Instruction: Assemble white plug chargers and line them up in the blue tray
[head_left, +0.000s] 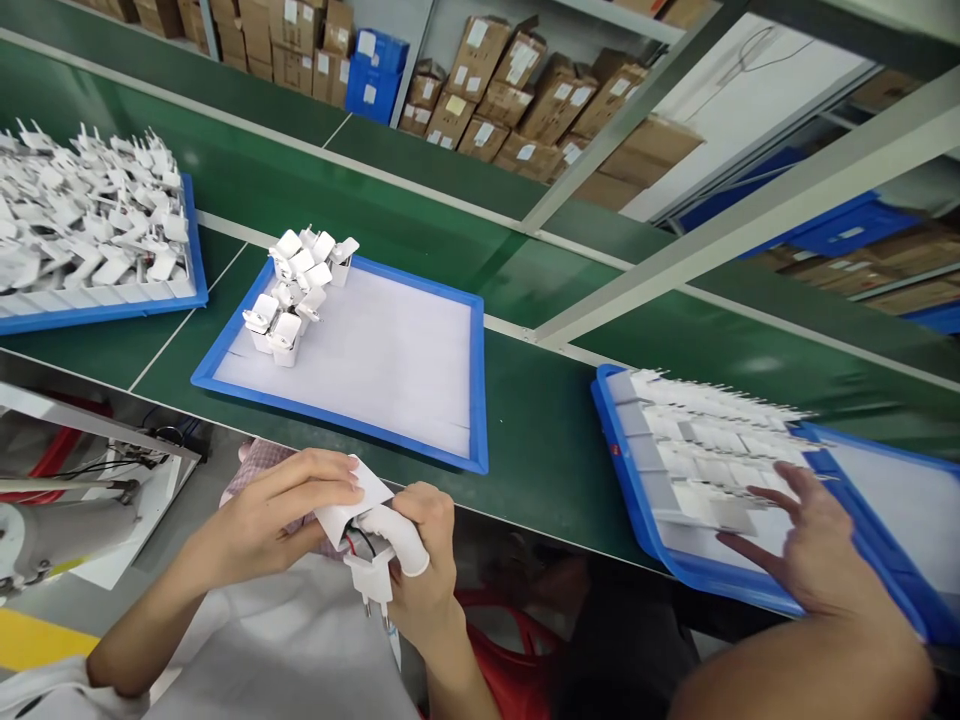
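Observation:
Close to my body, my left hand (300, 510) is closed around a white plastic charger housing (352, 500), its fingers along the top and side. My right hand (427, 560) grips a white two-pin plug piece (371, 578) at the housing's open end, pins pointing down. A white cover wraps what looks like the right thumb (401, 540). Red and dark wires (360, 543) show between the plug piece and the housing, which stand apart at an angle. Beyond my hands, a blue-rimmed tray (405, 430) holds several open white charger units (289, 290) at its left end.
On the left, another blue tray (196, 285) is heaped with white plug units (90, 220). At right, a co-worker's hand (814, 540) reaches over a blue tray (637, 500) of lined-up white chargers (712, 440). A metal post (720, 210) slants above the green bench (540, 460).

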